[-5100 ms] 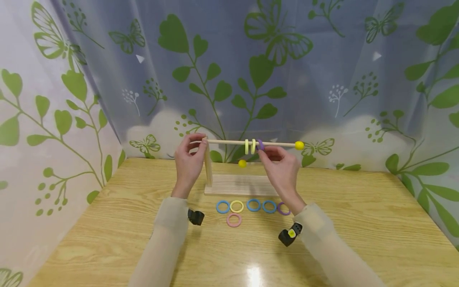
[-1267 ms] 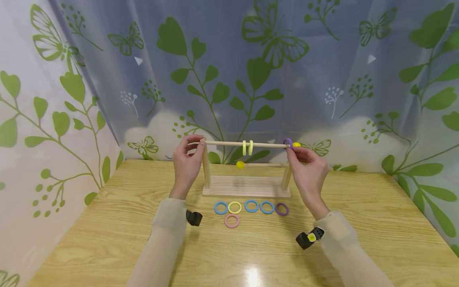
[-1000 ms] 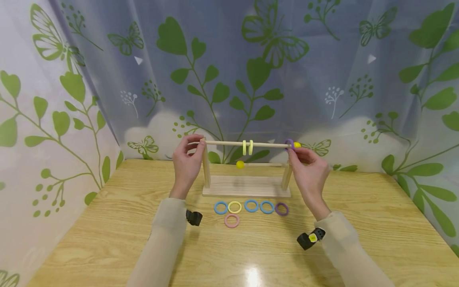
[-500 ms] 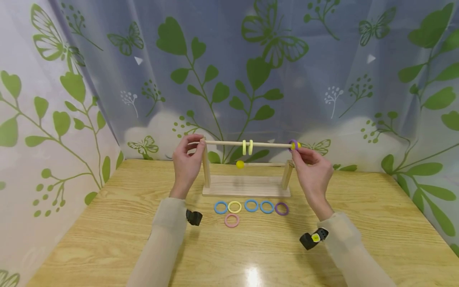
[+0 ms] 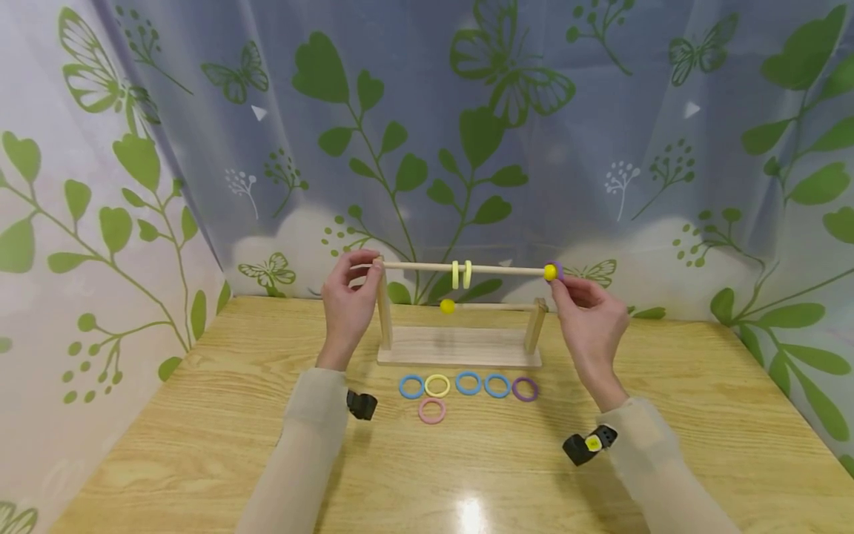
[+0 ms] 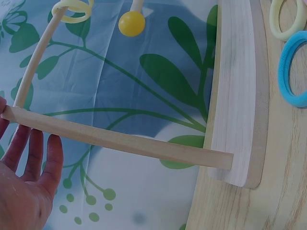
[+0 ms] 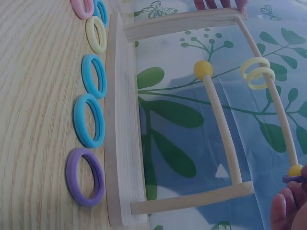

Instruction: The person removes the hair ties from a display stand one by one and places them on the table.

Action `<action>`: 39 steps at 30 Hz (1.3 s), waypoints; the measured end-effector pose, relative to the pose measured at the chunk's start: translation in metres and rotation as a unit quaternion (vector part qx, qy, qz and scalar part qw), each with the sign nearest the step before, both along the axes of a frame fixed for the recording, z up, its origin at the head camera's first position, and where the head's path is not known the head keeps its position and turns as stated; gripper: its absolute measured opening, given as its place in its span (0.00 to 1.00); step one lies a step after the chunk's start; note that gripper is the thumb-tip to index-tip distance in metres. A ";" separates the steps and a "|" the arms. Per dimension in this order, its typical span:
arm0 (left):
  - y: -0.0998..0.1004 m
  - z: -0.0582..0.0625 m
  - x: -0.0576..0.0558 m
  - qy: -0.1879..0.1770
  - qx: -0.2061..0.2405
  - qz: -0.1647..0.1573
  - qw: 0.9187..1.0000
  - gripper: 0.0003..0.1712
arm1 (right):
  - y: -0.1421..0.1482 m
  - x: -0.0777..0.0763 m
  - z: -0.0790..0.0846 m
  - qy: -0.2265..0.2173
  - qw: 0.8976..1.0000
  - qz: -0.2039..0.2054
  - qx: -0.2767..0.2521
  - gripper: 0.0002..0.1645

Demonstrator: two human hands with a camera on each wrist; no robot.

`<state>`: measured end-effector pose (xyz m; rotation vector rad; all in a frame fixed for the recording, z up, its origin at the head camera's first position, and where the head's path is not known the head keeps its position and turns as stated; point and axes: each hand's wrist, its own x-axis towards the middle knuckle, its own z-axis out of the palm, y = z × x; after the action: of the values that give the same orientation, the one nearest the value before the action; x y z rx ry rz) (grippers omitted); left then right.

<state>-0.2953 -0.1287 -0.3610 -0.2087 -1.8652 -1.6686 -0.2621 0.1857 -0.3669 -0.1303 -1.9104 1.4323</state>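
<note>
My left hand [image 5: 348, 300] pinches the top of the left post [image 6: 120, 136] of a wooden stand [image 5: 460, 347]. From that post's top an upper rod [image 5: 427, 266] runs rightward and ends in a yellow ball [image 5: 550, 272]. Two pale yellow rings [image 5: 462, 274] hang around the rod near its middle. Between thumb and fingers, my right hand [image 5: 594, 319] holds a purple ring [image 5: 559, 270] at the ball's outer side. Whether the ring still surrounds part of the ball I cannot tell. A lower rod [image 7: 223, 124] leaves the shorter right post [image 5: 535, 326], with another yellow ball [image 7: 203, 70] at its free end.
In front of the stand, on the wooden table [image 5: 427, 475], lie several loose rings: blue [image 5: 411, 386], yellow [image 5: 437, 386], pink [image 5: 432, 411] and purple [image 5: 525, 389] ones. Behind the table hangs a leaf-patterned curtain [image 5: 400, 74].
My right hand has drawn the purple ring rightward along the upper rod, from beside the two yellow rings to the ball's outer side. My left hand keeps its hold on the post.
</note>
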 end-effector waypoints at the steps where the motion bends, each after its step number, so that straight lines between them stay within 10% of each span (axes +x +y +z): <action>1: 0.000 -0.001 0.000 0.002 0.000 -0.001 1.000 0.10 | 0.001 0.000 0.000 0.000 1.000 -0.001 0.000 0.15; 39: -0.001 -0.003 -0.003 0.007 0.003 -0.009 1.000 0.12 | 0.023 0.020 -0.018 -0.046 0.997 0.002 0.067 0.12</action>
<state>-0.2979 -0.1298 -0.3642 -0.2357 -1.8535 -1.6805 -0.2416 0.2087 -0.3846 -0.1308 -2.0755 1.3161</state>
